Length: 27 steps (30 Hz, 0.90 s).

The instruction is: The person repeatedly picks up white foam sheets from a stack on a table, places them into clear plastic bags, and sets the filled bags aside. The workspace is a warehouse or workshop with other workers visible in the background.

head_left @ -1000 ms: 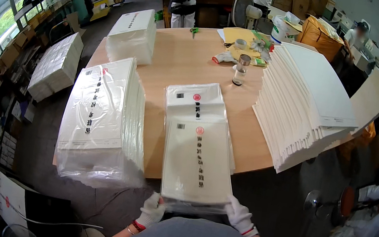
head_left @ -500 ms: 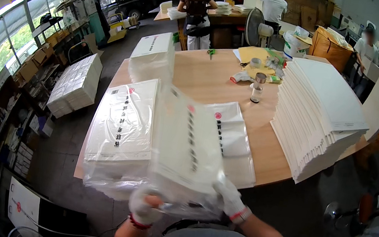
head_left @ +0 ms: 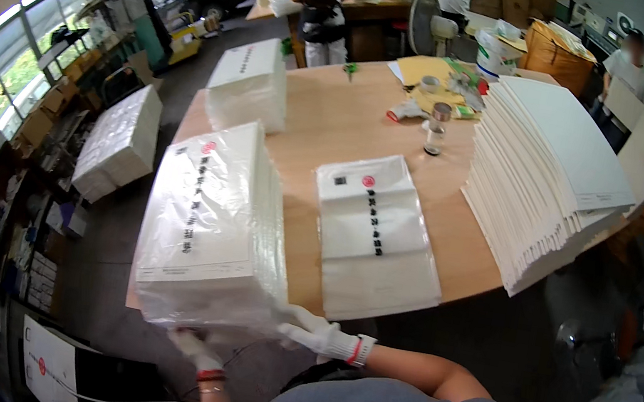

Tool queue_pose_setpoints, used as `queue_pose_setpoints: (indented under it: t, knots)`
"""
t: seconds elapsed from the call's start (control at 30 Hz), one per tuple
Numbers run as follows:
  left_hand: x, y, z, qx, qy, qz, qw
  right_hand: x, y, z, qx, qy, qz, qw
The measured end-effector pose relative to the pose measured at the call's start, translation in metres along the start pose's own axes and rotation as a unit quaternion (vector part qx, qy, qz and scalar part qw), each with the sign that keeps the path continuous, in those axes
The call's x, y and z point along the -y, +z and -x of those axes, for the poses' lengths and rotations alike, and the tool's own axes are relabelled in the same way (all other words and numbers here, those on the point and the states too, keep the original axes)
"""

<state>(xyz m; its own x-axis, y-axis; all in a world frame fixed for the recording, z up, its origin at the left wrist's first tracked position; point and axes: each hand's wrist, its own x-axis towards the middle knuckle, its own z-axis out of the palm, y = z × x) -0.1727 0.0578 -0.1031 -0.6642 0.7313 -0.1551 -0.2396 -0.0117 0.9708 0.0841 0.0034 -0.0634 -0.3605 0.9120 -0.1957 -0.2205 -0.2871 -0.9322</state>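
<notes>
A tall stack of white sheets in clear plastic bags (head_left: 205,220) sits on the left near corner of the table, black print and a red mark on its top packet. My left hand (head_left: 191,346), in a white knit glove, is at the stack's lower near edge; its fingers are blurred and partly hidden. My right hand (head_left: 322,336), gloved too, lies against the stack's near right corner with its fingers stretched out. To the right of the stack, a printed plastic bag (head_left: 364,279) lies flat on the table, touched by neither hand.
Farther back on the wooden table (head_left: 314,120) are another wrapped stack (head_left: 243,87), green scissors (head_left: 350,69), a small jar (head_left: 436,131) and tape (head_left: 429,85). A tall pile of white folders (head_left: 545,177) stands at right. Other people work beyond. Wrapped bundles (head_left: 119,139) stand left.
The packet I held between both hands now lies on top of the left stack. My hands have moved left to the stack's near edge, and the flat bag is uncovered.
</notes>
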Motion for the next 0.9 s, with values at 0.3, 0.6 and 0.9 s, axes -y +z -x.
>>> queue_pose_setpoints:
  t: [0.3,0.6,0.9]
  knots:
    - [0.136,0.175,0.165,0.566,0.365,-0.322,0.665,-0.087,-0.115,0.144,-0.269,0.149,-0.03,0.951]
    - [0.177,0.238,0.126,0.67,0.223,-0.336,0.624,-0.052,-0.143,0.104,-0.299,0.091,-0.076,0.947]
    - [0.133,0.286,0.093,0.575,-0.083,0.009,0.814,-0.054,-0.235,0.039,-0.367,0.103,0.521,0.763]
